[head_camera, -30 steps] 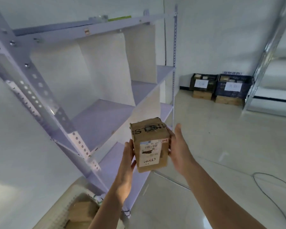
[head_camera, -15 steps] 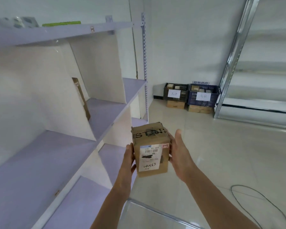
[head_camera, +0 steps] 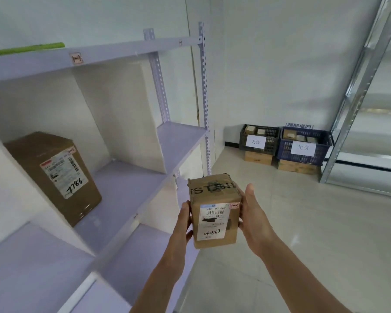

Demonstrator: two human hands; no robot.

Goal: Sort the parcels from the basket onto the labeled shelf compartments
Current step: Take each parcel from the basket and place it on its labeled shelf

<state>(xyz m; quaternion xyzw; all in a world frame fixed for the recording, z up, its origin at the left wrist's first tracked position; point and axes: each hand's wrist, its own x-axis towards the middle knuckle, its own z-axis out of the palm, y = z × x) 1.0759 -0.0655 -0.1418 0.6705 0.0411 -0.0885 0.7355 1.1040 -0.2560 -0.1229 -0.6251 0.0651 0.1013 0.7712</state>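
Brown cardboard fills the middle of the scene: a small brown cardboard parcel (head_camera: 215, 213) is held upright in the air between a person's two bare hands, just right of the near front edge of a lilac metal shelf unit (head_camera: 127, 190) with white dividers. The left grip (head_camera: 185, 220) is clamped on the parcel's left side, thumb on the front edge. The right grip (head_camera: 253, 218) is clamped on its right side, thumb pointing up and fingers hidden behind the cardboard. The parcel's white shipping label (head_camera: 213, 221) faces the camera with "04563" handwritten on it, and a small pink tag (head_camera: 234, 206) at the label's top right corner reads "1-3".

On the left, a large brown cardboard parcel (head_camera: 54, 177) marked "7786" stands tilted inside a middle shelf compartment. A pink shelf tag (head_camera: 77, 58) is stuck on the edge of the upper shelf.

Far right, against the white wall, a black plastic crate (head_camera: 260, 140) and a blue plastic crate (head_camera: 303, 146), each with a white paper sign, sit on cardboard boxes on the pale tiled floor (head_camera: 303, 222).
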